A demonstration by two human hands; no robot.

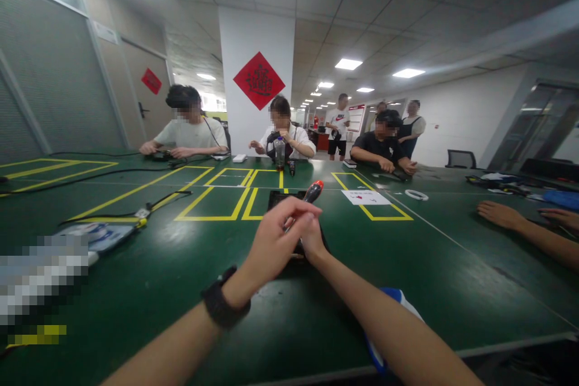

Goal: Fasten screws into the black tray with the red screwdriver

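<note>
Both my hands meet over a black object (280, 196) on the green table, hiding much of it. My left hand (269, 238), with a black band at the wrist, is closed with its fingers curled round what looks like a screwdriver. The screwdriver's black handle with an orange-red end (313, 191) slants up to the right above the hands, its lower part mostly covered. My right hand (313, 238) presses against the left one, closed, its fingers largely hidden; what it grips does not show clearly.
A blue and white item (400, 301) lies beneath my right forearm. Plastic packets (97, 235) and black cables are at left. Yellow tape marks the green table (181, 289). A paper sheet (366, 197) and white ring (416, 195) lie right. A co-worker's hand (500, 215) rests farther right; people sit opposite.
</note>
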